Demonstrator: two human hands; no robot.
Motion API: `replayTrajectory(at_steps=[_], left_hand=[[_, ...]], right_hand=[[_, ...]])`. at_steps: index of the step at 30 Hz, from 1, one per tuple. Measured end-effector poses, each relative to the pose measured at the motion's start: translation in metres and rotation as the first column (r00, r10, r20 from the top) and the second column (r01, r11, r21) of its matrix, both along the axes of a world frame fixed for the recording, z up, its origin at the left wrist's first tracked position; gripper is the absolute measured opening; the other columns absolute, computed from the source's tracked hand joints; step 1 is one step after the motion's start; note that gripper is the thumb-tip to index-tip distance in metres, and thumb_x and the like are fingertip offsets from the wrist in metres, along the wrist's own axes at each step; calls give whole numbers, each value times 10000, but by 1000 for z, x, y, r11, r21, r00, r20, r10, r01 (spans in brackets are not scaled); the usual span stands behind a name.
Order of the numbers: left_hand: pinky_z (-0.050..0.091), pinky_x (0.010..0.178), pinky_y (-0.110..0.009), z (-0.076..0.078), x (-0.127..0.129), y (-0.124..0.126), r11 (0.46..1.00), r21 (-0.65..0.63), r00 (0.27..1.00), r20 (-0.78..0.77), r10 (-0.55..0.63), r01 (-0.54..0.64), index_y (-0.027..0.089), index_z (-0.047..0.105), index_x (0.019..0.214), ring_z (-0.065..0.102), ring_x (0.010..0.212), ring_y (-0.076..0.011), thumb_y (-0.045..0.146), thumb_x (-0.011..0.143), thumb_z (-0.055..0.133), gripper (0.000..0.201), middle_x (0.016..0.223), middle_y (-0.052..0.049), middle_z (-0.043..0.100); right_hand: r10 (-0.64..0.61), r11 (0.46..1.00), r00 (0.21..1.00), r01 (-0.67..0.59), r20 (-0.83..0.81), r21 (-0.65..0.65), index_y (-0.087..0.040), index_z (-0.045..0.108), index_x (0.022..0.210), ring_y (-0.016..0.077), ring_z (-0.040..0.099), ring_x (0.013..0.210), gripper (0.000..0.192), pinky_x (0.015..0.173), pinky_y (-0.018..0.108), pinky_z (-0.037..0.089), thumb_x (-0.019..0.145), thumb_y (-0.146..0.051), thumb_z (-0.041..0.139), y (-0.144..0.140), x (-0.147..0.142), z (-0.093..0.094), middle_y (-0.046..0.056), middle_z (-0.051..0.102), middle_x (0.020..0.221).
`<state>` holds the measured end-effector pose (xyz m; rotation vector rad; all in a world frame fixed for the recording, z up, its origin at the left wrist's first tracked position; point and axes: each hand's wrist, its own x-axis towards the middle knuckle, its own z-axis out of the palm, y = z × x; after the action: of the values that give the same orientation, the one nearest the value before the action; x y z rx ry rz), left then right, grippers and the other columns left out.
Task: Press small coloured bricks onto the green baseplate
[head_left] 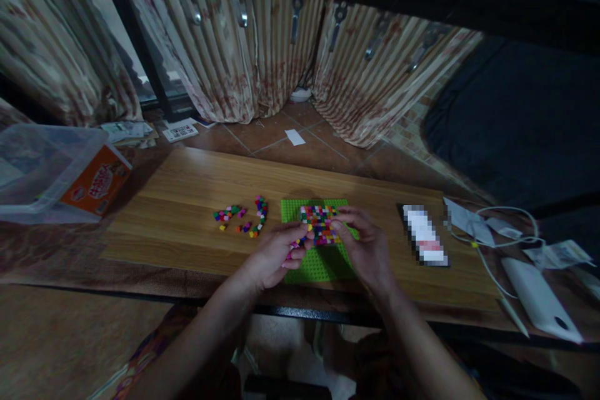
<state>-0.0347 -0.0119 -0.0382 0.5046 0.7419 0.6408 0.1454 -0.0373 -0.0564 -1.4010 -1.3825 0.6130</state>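
Lying across the middle of the view, the wooden board [187, 200] carries everything else. At its 9 o'clock side stands a clear plastic bin [42, 162] with an orange box [96, 182] leaning against it. At 3 o'clock there is a white power bank [539, 299] with a white cable [510, 215]. Near the board's centre lies the green baseplate [323, 265], and both hands rest on it. On its upper part sits a patch of small multicoloured bricks [319, 222]. The left hand [276, 256], at 8 o'clock from the patch, is curled closed around a few tiny bricks. The right hand [368, 247], at 4 o'clock, pinches the patch edge with its fingertips. Loose coloured bricks [244, 215] lie scattered at 9 o'clock from the baseplate.
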Motion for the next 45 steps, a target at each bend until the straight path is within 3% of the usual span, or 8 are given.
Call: replayTrajectory(at_steps=[5, 12, 17, 19, 24, 27, 36, 45], left_hand=[[127, 348, -124, -3, 5, -3, 996, 52, 997, 26, -74, 73, 124, 584, 773, 283, 416, -3, 323, 738, 683, 225, 665, 16, 486], [127, 353, -121, -6, 9, -5, 995, 46, 996, 9, -89, 88, 133, 570, 793, 273, 419, -2, 348, 719, 711, 268, 662, 22, 495], [123, 341, -116, -3, 7, -4, 995, 45, 996, -17, -90, 91, 115, 597, 803, 256, 409, 3, 340, 771, 663, 236, 661, 17, 488], [122, 337, -112, 1, 0, 2, 997, 51, 998, -16, -59, 60, 108, 607, 793, 270, 412, 2, 307, 791, 641, 202, 656, 15, 477], [139, 333, -104, 10, -23, 19, 983, 50, 984, 2, 178, -178, 101, 607, 773, 281, 407, 8, 204, 812, 602, 111, 656, 10, 479], [137, 329, -104, 11, -28, 21, 973, 39, 973, -6, 229, -229, 97, 605, 764, 301, 406, 10, 187, 812, 599, 103, 668, 3, 489], [152, 324, -103, 9, -24, 17, 982, 43, 983, 9, 182, -182, 96, 607, 781, 308, 410, 2, 198, 799, 614, 104, 662, 4, 502], [159, 330, -91, 9, -15, 12, 988, 6, 988, 34, 152, -153, 108, 606, 799, 293, 405, 5, 235, 827, 595, 130, 670, -1, 508]], right_hand=[[207, 978, 977, -205, 44, -39, -289, 739, 926, 196, 628, 999, 135, 920, 377, 467, 862, -339, 631, -5, -9, 13, 32, 685, 1017], [218, 974, 975, -215, 36, -67, -260, 718, 848, 191, 633, 924, 122, 872, 360, 467, 867, -336, 625, -6, -14, 14, 20, 689, 923], [160, 987, 976, -157, 151, -28, -250, 696, 860, 213, 609, 980, 142, 900, 391, 460, 883, -339, 588, -4, -5, 11, 40, 662, 974], [111, 993, 965, -119, 239, 17, -257, 696, 868, 224, 594, 1003, 144, 912, 409, 455, 885, -346, 584, -2, -1, 8, 45, 651, 1010], [112, 989, 885, -145, 452, 39, -277, 708, 874, 251, 565, 1009, 152, 905, 445, 461, 898, -314, 562, -1, 2, 1, 45, 645, 1022], [107, 985, 850, -161, 515, 60, -280, 713, 879, 255, 555, 1017, 159, 904, 451, 465, 902, -286, 555, 0, 0, -2, 47, 640, 1031], [2, 1000, 961, -7, 278, 15, -253, 712, 741, 230, 595, 1004, 84, 924, 443, 453, 805, -249, 658, 1, -6, -14, 42, 629, 1038], [12, 999, 953, -21, 304, 28, -277, 726, 735, 226, 590, 984, 108, 885, 422, 468, 819, -276, 657, 1, -5, -17, 34, 627, 1006]])
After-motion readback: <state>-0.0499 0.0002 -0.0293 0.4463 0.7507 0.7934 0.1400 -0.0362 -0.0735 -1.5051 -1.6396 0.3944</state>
